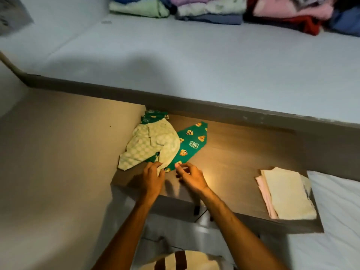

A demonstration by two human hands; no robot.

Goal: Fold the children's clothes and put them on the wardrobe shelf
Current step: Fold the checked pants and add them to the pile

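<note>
A pale yellow-green checked children's garment (150, 145) lies crumpled on a wooden shelf (243, 152), on top of green trousers with yellow cartoon prints (191, 141). My left hand (153, 178) pinches the near hem of the checked garment. My right hand (191, 177) pinches the near edge of the green trousers just beside it. A folded stack of cream and pink cloths (286, 195) rests on the shelf at the right.
A higher white shelf (194, 61) runs across the back, carrying rows of folded clothes (224, 10) in green, purple, pink, red and blue. A beige panel (58, 152) borders the wooden shelf on the left. White bedding (339, 221) lies at the right.
</note>
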